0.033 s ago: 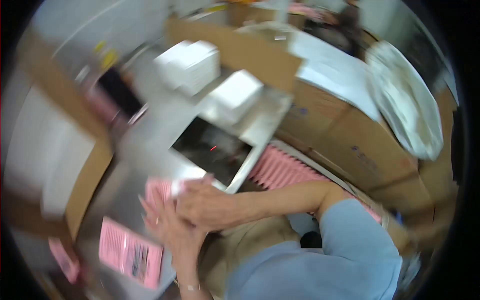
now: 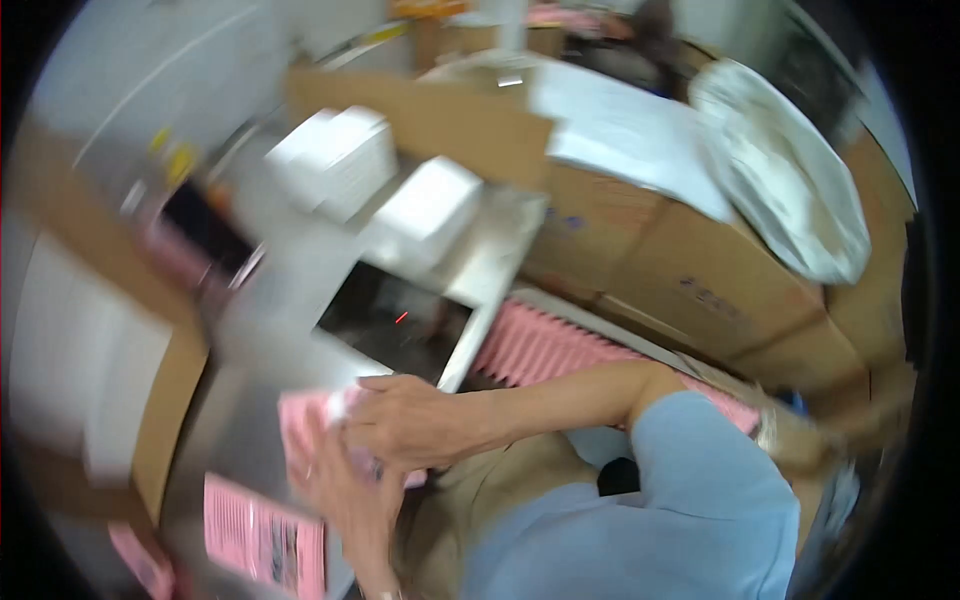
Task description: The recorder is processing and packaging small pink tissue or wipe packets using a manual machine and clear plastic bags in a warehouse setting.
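My two hands meet over a pink packet on the metal table. My left hand lies across it with stretched fingers, blurred by motion. Crossing over from the right, my right hand has its fingers curled in, at a small white piece on the packet; what the piece is stays unclear. Part of the packet is hidden under both hands. A second pink packet, with a printed panel, lies flat nearer to me, left of my left wrist.
Beyond my hands are a dark square panel and two white stacks. A phone stands at the left, near an open cardboard box. Pink packets fill a box at the right, beside large cartons and a white sack.
The view has shifted, so the table and boxes sit further left and lower. The left fingers now lie more over the packet, and more of the packet shows below the right hand.
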A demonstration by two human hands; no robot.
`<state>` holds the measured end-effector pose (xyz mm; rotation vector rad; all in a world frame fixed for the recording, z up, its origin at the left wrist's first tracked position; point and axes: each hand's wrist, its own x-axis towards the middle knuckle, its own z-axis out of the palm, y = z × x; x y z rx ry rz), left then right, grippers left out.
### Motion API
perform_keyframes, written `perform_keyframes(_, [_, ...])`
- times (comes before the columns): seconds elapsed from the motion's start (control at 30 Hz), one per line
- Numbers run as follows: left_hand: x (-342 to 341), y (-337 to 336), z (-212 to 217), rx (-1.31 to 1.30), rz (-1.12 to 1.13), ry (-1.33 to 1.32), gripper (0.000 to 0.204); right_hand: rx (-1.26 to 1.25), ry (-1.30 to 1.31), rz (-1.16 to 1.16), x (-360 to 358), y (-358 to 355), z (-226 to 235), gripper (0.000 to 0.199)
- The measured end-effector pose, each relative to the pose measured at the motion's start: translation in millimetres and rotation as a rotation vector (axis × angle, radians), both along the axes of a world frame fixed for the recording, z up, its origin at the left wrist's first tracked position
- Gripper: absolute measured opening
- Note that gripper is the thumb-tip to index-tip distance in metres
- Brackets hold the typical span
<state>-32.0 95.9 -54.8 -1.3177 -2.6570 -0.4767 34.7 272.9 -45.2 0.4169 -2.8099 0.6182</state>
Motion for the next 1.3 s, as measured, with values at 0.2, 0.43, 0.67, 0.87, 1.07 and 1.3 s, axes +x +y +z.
perform_keyframes(0.2, [16, 11, 8, -0.132, 0.183, 0.160, 0.062, 0.516, 0.440, -0.984, -16, 124, 16, 0.024])
perform_keyframes(0.43, [2, -4, 11, -0.147, 0.052, 0.117, 0.069, 0.427, 0.416, -0.993, -29, 154, 6, 0.011])
perform_keyframes(0.67, [19, 12, 2, 0.199, -0.144, -0.032, 0.039, 0.081, 0.574, -0.749, 13, 151, 22, 0.042])
perform_keyframes(0.87, [9, -10, 28, 0.145, -0.048, -0.140, 0.071, 0.197, 0.435, 0.076, 45, -14, -2, 0.031])
perform_keyframes(1.07, [16, 13, 25, 0.225, -0.092, -0.125, 0.076, 0.231, 0.180, -0.267, -40, 9, -38, 0.032])
perform_keyframes(1.3, [14, -57, 48, 0.318, -0.111, -0.228, 0.032, 0.250, -0.362, -0.430, -16, 80, -29, 0.012])
